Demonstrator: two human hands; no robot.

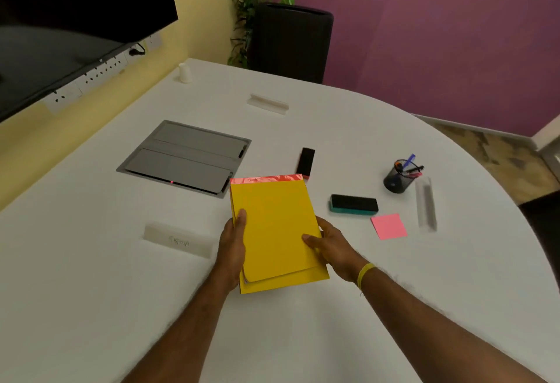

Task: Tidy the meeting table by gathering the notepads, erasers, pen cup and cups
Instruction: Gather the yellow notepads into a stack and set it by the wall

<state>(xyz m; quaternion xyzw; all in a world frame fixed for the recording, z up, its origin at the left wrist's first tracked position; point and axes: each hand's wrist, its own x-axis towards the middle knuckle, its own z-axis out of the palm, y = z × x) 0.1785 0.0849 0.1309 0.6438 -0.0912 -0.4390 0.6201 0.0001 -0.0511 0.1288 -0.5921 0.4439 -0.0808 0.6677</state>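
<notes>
Two yellow notepads [274, 228], the top one with a red strip at its far end, sit stacked slightly askew near the middle of the white counter [303, 337]. Whether they rest on it or are lifted is unclear. The left hand [233, 243] grips the stack's left edge, thumb on top. The right hand [331, 246] grips its right edge, thumb on the cover. Just past the far right corner lies a black eraser with a red base [305, 161]. To the right lie a black eraser with a teal base [354, 204] and a pink sticky note [389, 225]. Farther right stands a mesh pen cup [398, 178]. A grey hatch panel [185, 158] is set into the counter, far left of the stack.
</notes>
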